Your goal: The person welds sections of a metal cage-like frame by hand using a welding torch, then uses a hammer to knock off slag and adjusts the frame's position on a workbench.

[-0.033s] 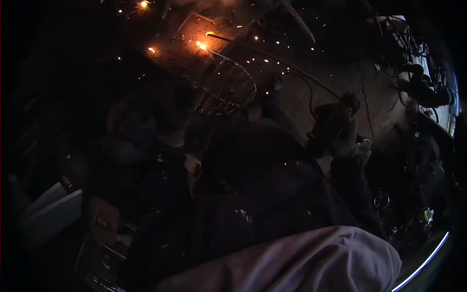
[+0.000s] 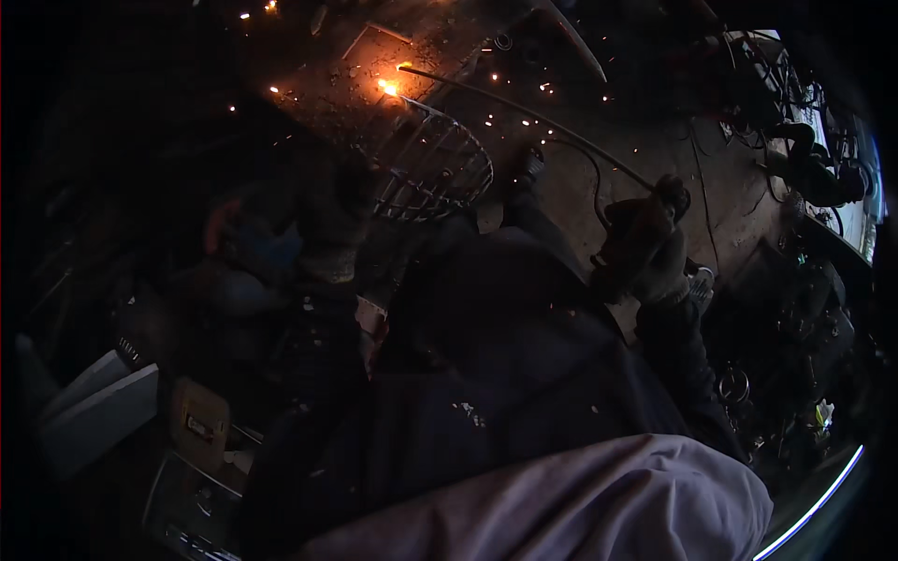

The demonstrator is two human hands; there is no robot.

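My right hand (image 2: 645, 241), in a dark glove, is closed around the near end of a long thin metal rod (image 2: 533, 114). The rod slants up and left to a glowing tip, just beside a bright burning spot on the end of a curved metal grate (image 2: 435, 168). This grate has a rounded outline with crossing bars. My left hand (image 2: 332, 220), gloved too, is at the grate's left side; darkness hides its fingers, and I cannot tell whether it grips the bars. A black cable (image 2: 599, 187) loops near my right hand.
Sparks scatter over the floor (image 2: 673, 140). A shoe (image 2: 533, 161) shows beyond my lap. Pale boards (image 2: 103, 416) and a tan box (image 2: 199, 425) stand at lower left. Tangled cables and dark gear (image 2: 809, 159) crowd the right. Pale cloth (image 2: 599, 500) lies across the bottom.
The scene looks slightly brighter and the flying sparks have shifted. Both hands, the rod and the grate appear to stay in place.
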